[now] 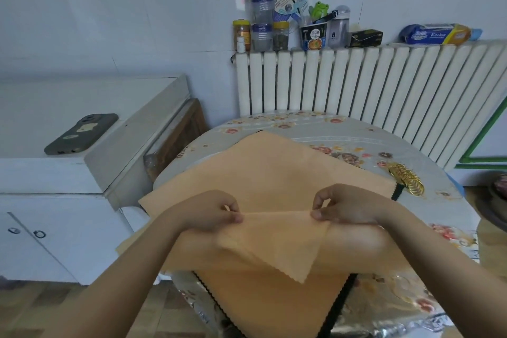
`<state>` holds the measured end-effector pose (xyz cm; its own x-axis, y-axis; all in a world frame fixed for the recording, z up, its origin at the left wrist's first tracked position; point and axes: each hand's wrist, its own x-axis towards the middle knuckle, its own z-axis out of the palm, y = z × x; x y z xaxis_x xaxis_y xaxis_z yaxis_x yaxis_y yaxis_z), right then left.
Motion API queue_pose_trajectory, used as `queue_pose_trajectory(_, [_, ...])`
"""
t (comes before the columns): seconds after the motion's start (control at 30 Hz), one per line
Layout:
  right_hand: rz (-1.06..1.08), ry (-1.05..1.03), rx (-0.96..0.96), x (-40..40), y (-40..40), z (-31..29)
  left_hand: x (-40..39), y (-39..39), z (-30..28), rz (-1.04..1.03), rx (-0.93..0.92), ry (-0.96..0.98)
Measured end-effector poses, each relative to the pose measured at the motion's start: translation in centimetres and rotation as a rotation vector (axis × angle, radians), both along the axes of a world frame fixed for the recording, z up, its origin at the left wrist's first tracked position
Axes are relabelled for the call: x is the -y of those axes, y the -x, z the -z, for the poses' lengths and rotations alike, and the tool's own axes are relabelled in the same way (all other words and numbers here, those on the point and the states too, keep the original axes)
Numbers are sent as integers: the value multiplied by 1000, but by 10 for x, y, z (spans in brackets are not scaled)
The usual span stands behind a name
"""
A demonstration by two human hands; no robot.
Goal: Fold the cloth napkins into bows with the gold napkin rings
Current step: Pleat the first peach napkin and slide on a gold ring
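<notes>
An orange cloth napkin [277, 241] hangs in the air between my hands, its top edge stretched level and one corner pointing down. My left hand [211, 211] pinches the left end of that edge. My right hand [345, 204] pinches the right end. Beneath them lies a stack of orange napkins [260, 170] spread over the round table, with a black napkin edge showing under it. Several gold napkin rings [407, 177] lie in a row on the table to the right of the stack, beyond my right hand.
The round table [356, 132] has a floral cover. A white radiator [370, 82] stands behind it, its top holding jars, cups and boxes. A white cabinet [68, 173] at left carries a phone [82, 133]. A dark bowl [498, 195] sits at the right edge.
</notes>
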<state>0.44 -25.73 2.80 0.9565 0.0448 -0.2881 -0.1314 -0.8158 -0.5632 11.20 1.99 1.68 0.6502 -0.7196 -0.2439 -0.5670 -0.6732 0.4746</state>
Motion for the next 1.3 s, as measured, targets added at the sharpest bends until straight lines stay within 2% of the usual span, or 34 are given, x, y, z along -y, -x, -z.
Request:
queue_pose_trajectory(0.2, [209,207,198,5,-62,38,37,-36,40,-313,276,19])
queue_pose_trajectory(0.27, [221,340,297,4,-71,54,45,-41,57,-324,415,8])
queue_pose_trajectory(0.33, [139,327,385,1,-75,66,51,-44,72,-240,461,56])
queue_pose_trajectory(0.4, [18,182,329,-4,-75,75,55,-43,83,-116,357,150])
queue_pose_trajectory(0.5, [-98,124,193,-12,-74,92,55,-41,99,-23,176,250])
queue_pose_trajectory(0.63, [8,90,301,-14,-82,113,52,-50,102,16,89,178])
queue_pose_trajectory(0.73, [6,58,350,-12,-96,112,53,-62,98,38,43,134])
queue_pose_trajectory(0.8, [121,-76,445,-7,-109,105,60,-74,96,-40,93,184])
queue_pose_trajectory(0.87, [244,-175,533,0,-127,97,69,-91,91,-242,113,326])
queue_pose_trajectory(0.93, [272,-155,501,6,-144,88,81,-107,85,-406,104,424])
queue_pose_trajectory(1.03, [303,17,376,16,-174,89,99,-134,87,-515,154,371])
queue_pose_trajectory(1.13, [373,167,367,22,-201,100,114,-157,97,-536,233,247])
queue_pose_trajectory(1.3, [431,152,340,24,-228,117,130,-181,107,-519,245,227])
